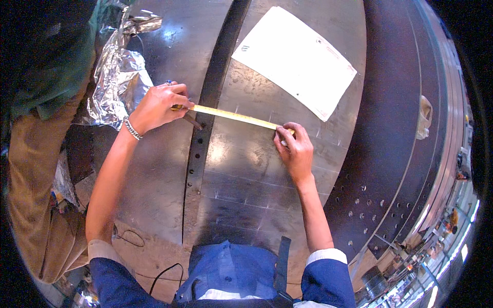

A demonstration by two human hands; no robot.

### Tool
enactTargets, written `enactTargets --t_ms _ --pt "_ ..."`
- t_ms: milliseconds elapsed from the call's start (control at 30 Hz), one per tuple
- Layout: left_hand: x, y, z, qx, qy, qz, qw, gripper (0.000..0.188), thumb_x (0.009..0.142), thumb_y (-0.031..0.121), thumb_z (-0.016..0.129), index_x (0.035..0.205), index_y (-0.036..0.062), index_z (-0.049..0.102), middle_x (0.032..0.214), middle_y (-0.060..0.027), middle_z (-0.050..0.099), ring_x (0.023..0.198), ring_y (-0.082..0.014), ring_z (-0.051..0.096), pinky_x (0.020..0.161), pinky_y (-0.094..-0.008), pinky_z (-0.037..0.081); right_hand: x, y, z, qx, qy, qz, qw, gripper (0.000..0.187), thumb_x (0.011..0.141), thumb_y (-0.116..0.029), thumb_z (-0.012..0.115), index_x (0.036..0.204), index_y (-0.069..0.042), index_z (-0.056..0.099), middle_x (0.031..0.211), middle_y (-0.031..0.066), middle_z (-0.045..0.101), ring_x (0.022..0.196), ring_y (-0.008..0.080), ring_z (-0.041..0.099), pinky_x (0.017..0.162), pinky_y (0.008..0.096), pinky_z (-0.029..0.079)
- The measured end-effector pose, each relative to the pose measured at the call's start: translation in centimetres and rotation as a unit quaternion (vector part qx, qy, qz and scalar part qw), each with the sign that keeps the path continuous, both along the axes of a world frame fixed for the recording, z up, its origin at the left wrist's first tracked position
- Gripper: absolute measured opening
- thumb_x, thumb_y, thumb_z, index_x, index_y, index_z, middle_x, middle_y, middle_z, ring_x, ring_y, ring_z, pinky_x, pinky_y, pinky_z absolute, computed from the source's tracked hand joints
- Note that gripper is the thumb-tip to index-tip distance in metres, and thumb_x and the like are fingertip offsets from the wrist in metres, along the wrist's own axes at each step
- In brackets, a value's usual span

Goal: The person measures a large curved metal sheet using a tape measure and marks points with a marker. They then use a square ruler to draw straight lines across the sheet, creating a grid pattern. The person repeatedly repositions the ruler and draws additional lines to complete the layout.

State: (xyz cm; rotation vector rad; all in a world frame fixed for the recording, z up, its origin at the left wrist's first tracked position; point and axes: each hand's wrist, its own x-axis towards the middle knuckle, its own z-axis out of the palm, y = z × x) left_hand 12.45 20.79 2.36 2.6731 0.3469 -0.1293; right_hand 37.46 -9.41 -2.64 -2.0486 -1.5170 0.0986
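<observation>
A yellow tape measure point(233, 116) is stretched in a straight line between my two hands, over the dark metal plate point(241, 159). My left hand point(162, 107), with a chain bracelet at the wrist, pinches the tape's left end near the gap between two plates. At the other end, my right hand point(297, 149) has thumb and fingers closed on the tape. A small pale bit shows between the right fingers, too small to name. Faint chalk-like lines and tick marks run across the plate below the tape.
A white paper sheet point(298, 61) lies on the plate beyond the tape. Crumpled silver foil point(120, 77) is left of my left hand. Another person in brown trousers point(46, 174) stands close at the left. Plates with drilled holes point(380, 205) extend at right; a cable point(167, 272) lies near me.
</observation>
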Motion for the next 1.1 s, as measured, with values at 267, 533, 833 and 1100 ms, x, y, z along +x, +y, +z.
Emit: enactTargets --t_ms 267,533,833,1100 --pt "0.4 -0.3 0.4 0.002 0.006 0.004 1.0 0.022 0.076 0.013 0.078 0.098 0.014 0.08 0.09 -0.0027 0.064 0.089 -0.0237 0.065 0.079 -0.0381 0.055 0.2 -0.1 -0.2 0.01 0.007 -0.001 1.0 0.023 0.078 -0.005 0.079 0.099 -0.007 0.07 0.105 0.0103 0.065 0.092 0.0293 0.067 0.077 0.0396 0.057" --pt "0.3 -0.2 0.0 -0.008 0.008 0.013 1.0 0.023 0.076 0.014 0.079 0.099 0.0153 0.08 0.09 -0.003 0.063 0.089 -0.0244 0.065 0.079 -0.0383 0.055 0.2 0.0 0.2 0.014 0.01 0.002 1.0 0.024 0.076 -0.002 0.081 0.099 -0.006 0.071 0.104 0.0088 0.066 0.089 0.0271 0.068 0.074 0.0376 0.056" --pt "0.2 -0.1 0.2 -0.006 0.009 0.009 1.0 0.022 0.076 0.014 0.078 0.098 0.0151 0.08 0.091 -0.0035 0.064 0.09 -0.0251 0.065 0.079 -0.0389 0.054 0.4 0.1 0.3 -0.004 0.014 0.011 1.0 0.024 0.077 -0.006 0.08 0.1 -0.007 0.071 0.105 0.0098 0.065 0.092 0.0281 0.067 0.076 0.0391 0.057" --pt "-1.7 -2.3 1.2 0.018 -0.009 -0.012 1.0 0.02 0.076 0.018 0.078 0.096 0.0155 0.077 0.091 -0.0032 0.065 0.088 -0.026 0.065 0.076 -0.0402 0.055 -1.4 -2.9 1.3 0.014 0.003 0.014 1.0 0.024 0.076 -0.002 0.081 0.099 -0.005 0.072 0.099 0.0094 0.066 0.084 0.0259 0.068 0.069 0.0373 0.056"
